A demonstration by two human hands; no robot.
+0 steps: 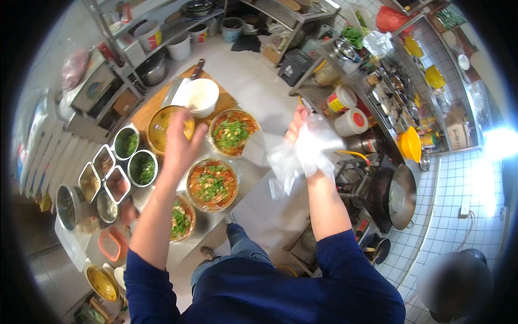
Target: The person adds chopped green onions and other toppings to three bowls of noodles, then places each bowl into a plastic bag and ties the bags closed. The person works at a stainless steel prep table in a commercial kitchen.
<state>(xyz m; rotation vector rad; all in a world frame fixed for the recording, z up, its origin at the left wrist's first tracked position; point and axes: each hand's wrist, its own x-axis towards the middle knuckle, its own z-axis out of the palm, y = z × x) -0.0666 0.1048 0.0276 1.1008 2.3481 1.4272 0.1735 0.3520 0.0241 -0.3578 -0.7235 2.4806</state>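
Observation:
My left hand [181,141] is raised with its fingers apart over the edge of a yellow bowl [158,128], holding nothing. Clear plastic bags or film [309,143] hang bunched in my right hand [297,123], off the table's right side. Between the hands, a bowl of red food topped with chopped greens [234,131] sits near the cutting board. Nearer to me is a second such bowl [212,185], and a third [180,218] is partly hidden by my left forearm. A white tub [202,97] stands behind the yellow bowl, beside a cleaver [175,91] on the wooden cutting board [224,99].
Round containers of chopped greens [142,168] and square containers [117,184] stand at the left. An orange-rimmed container [109,244] lies nearer. To the right are a stove with a wok [402,198], white buckets [351,121] and a shelf of seasonings. Another person's blurred head [455,285] is at lower right.

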